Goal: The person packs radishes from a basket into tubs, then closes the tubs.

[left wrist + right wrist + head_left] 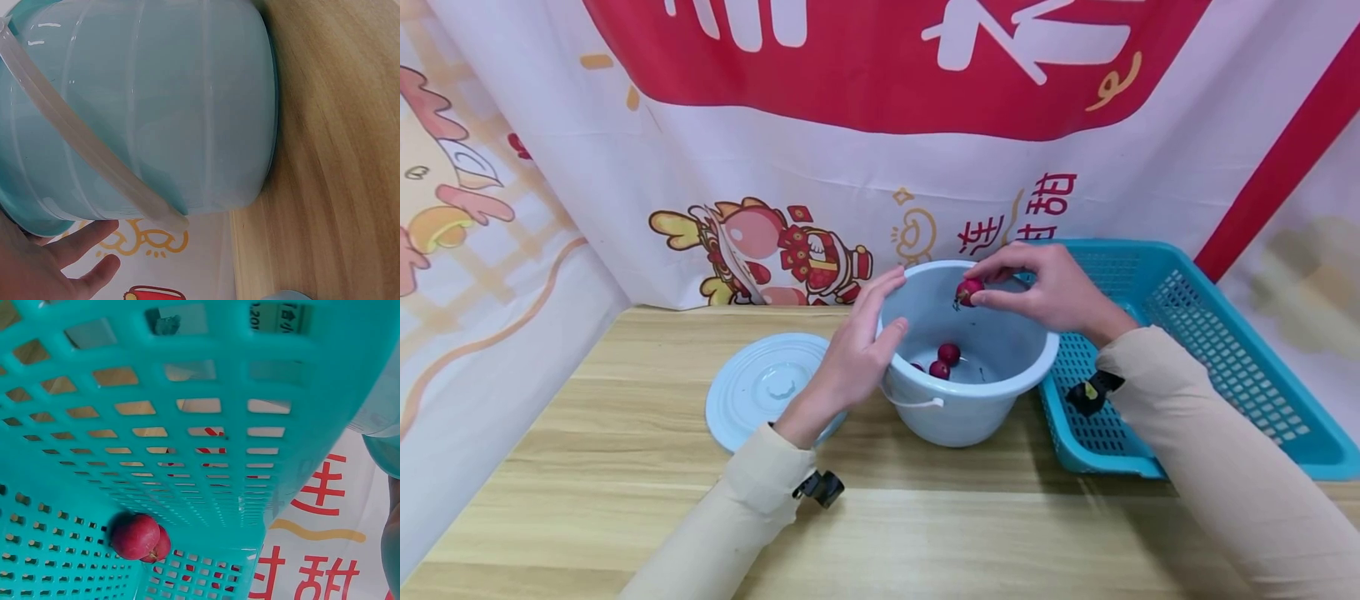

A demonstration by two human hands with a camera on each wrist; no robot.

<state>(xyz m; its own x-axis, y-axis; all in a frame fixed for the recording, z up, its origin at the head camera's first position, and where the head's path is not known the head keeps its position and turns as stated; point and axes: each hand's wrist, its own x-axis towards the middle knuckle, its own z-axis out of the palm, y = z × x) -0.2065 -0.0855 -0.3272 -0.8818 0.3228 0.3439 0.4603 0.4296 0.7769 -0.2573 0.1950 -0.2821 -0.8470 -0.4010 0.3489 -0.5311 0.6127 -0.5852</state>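
My right hand (pixel 1054 292) pinches a red radish (pixel 969 291) between thumb and fingers, inside the far right part of a light blue bucket's (pixel 958 421) mouth. A few more radishes (pixel 949 355) lie on the bucket's floor, one partly hidden by the near rim. With fingers fairly straight, my left hand (pixel 857 354) rests at the bucket's left rim. Its outstretched fingers (pixel 87 240) show beside the bucket wall in the left wrist view. Two radishes (pixel 135 536) sit in a corner of the teal basket (pixel 312 425), seen from the right wrist.
Left of the bucket, a round light blue lid (pixel 752 383) lies on the wooden table (pixel 910 542), partly behind the left forearm. The basket stands close against the bucket's right side, below the right forearm. A printed cloth (pixel 850 167) hangs behind.
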